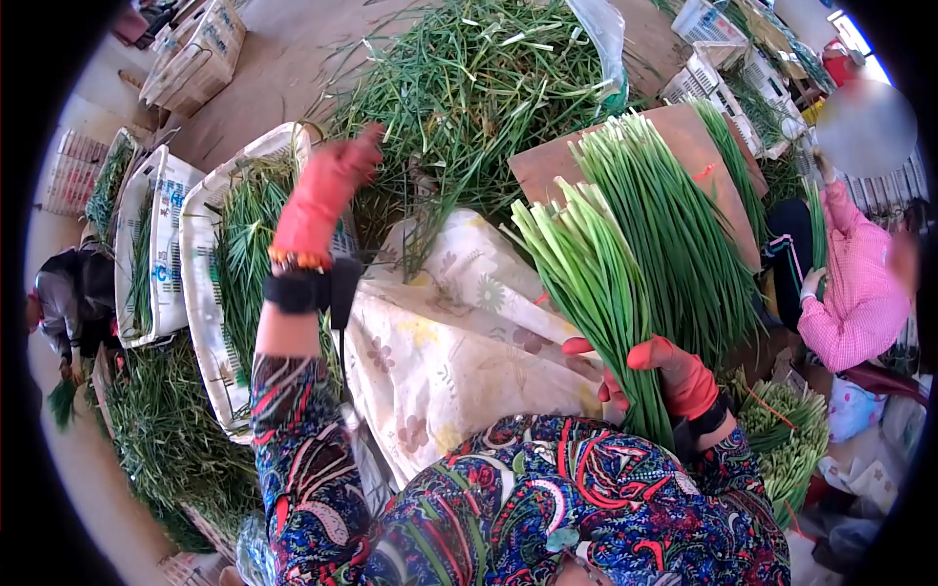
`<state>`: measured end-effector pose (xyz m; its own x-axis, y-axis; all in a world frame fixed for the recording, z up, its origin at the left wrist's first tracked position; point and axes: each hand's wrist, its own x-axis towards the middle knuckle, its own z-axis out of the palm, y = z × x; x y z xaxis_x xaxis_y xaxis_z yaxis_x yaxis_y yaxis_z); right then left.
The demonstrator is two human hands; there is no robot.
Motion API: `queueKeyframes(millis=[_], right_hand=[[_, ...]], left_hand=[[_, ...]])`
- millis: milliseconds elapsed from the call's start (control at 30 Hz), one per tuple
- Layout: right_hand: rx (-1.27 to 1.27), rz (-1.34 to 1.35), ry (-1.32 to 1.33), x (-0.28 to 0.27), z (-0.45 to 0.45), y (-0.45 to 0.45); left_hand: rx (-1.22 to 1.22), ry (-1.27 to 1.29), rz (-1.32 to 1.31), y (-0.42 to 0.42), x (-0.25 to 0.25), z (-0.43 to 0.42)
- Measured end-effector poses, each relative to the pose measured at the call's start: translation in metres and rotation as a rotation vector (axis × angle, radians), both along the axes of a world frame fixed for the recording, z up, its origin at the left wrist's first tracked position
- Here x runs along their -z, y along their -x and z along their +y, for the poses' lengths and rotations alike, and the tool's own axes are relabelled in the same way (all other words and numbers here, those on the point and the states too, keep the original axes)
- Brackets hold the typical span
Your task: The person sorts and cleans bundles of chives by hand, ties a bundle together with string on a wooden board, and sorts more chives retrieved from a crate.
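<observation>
My right hand (674,376), in a red glove, is wrapped round the lower leafy part of a bunch of garlic chives (596,269), its pale cut ends pointing away from me. Beneath and beside it, a larger row of garlic chives (674,225) lies on a brown board (547,171). My left hand (332,190), also red-gloved, is raised to the left, near a big heap of loose green leaves (469,98). Its fingers are smeared by motion, and I cannot see anything in them. A flowered cloth (440,332) covers my lap.
White crates (200,303) of greens stand at my left. Beyond them a person (73,303) bends over. On the right, a person in a pink checked shirt (855,283) holds some chives. Tied bundles (787,439) lie by my right elbow. More crates (713,88) stand behind the board.
</observation>
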<state>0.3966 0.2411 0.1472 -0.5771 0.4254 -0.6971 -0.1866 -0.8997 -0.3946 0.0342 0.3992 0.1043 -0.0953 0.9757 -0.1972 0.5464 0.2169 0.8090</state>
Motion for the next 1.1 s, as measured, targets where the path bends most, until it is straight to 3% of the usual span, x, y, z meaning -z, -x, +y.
queueKeyframes(millis=[67, 100, 133, 167, 233, 433, 567, 633, 767, 833, 900, 967, 1000, 1067, 1100], right_hand=[[-0.018, 0.013, -0.017, 0.004, 0.001, 0.000], [-0.022, 0.020, -0.012, 0.007, 0.001, 0.000], [-0.027, 0.025, 0.008, 0.010, 0.001, 0.000], [-0.032, 0.030, 0.028, 0.012, 0.000, 0.000], [-0.031, 0.029, 0.089, 0.013, -0.003, -0.002], [-0.009, 0.025, 0.068, 0.010, -0.004, -0.004], [0.027, 0.058, 0.115, 0.010, -0.005, -0.005], [0.075, 0.093, 0.146, 0.011, -0.009, -0.014], [0.359, -0.205, -0.130, -0.024, -0.007, -0.042], [0.057, -0.306, -0.341, -0.033, 0.019, -0.089], [-0.070, -0.672, -0.770, -0.026, 0.040, -0.128], [0.015, -0.887, -0.963, -0.045, 0.055, -0.126], [-0.212, -1.230, -0.884, -0.054, 0.066, -0.127], [-0.343, -1.562, -0.919, -0.046, 0.086, -0.110], [-0.408, -1.728, -0.930, -0.036, 0.096, -0.106]], left_hand=[[0.289, 0.168, -0.359, -0.038, 0.004, -0.028], [0.407, 0.278, -0.235, -0.058, -0.003, -0.040], [0.522, 0.319, -0.334, -0.073, -0.007, -0.051], [0.507, 0.382, -0.575, -0.086, 0.003, -0.059], [0.383, 0.452, -0.701, -0.102, 0.005, -0.069], [0.361, 0.445, -0.606, -0.103, 0.020, -0.065], [0.043, 0.138, -0.729, -0.094, 0.010, -0.058], [-0.160, -0.076, -0.634, -0.064, 0.007, -0.039], [-0.259, -0.417, -0.724, 0.099, 0.069, 0.017], [-0.705, -0.167, -1.129, 0.105, 0.052, 0.014], [-0.782, 0.168, -1.038, 0.089, 0.037, 0.016], [-0.428, 0.111, -0.938, 0.094, 0.085, 0.027], [-0.399, 0.092, -0.825, 0.061, 0.084, 0.032], [0.023, -0.057, -0.336, -0.018, 0.082, 0.034], [0.293, -0.303, 0.061, -0.051, 0.092, 0.033]])
